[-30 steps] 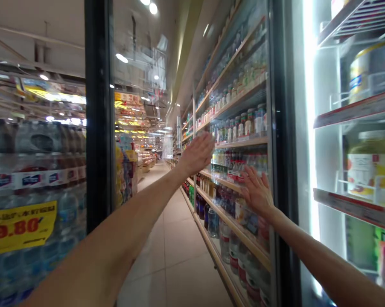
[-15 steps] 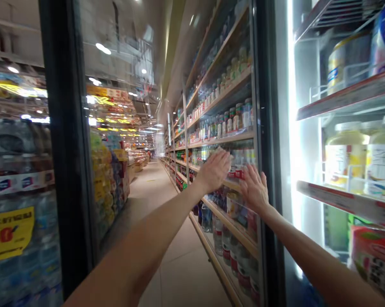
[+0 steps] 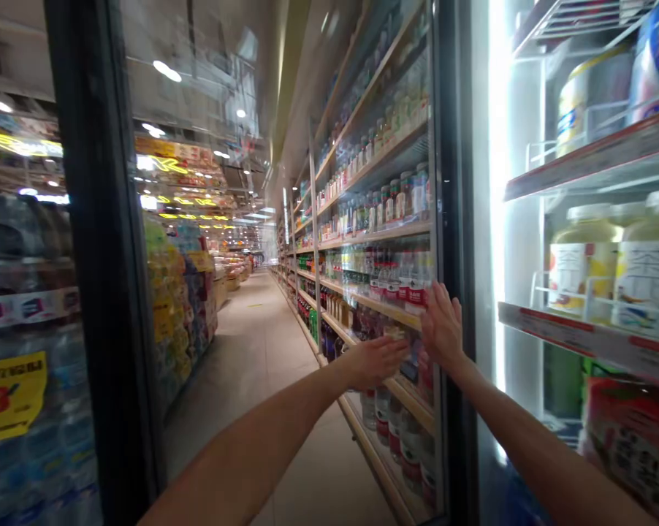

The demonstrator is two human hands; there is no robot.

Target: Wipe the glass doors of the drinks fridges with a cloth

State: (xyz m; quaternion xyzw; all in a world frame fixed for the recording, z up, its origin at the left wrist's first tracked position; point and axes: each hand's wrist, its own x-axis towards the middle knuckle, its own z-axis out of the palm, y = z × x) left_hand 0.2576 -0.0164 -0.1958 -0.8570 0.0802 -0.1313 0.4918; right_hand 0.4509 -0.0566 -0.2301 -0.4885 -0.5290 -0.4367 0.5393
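Note:
A glass door [image 3: 209,409] in a black frame stands before me, swung away from a lit fridge. My left hand [image 3: 376,363] lies flat against the glass at its lower right, with what looks like a pale crumpled cloth [image 3: 396,332] showing at its fingers; most of it is hidden under the palm. Slightly higher and to the right, my right hand [image 3: 442,321] rests with fingers stretched out on the pane beside the black door frame [image 3: 456,219]. It holds nothing that I can see.
The lit fridge on the right holds yellow drink bottles [image 3: 578,256] on wire-fronted shelves. Behind or mirrored in the glass run shelves of bottles [image 3: 395,197] and an aisle floor [image 3: 253,314]. Packed water bottles with a yellow price sign [image 3: 12,398] stand at left.
My left hand has slid down the glass with the pale cloth, from above the right hand's level to below it. My right hand has hardly moved. The view has shifted slightly.

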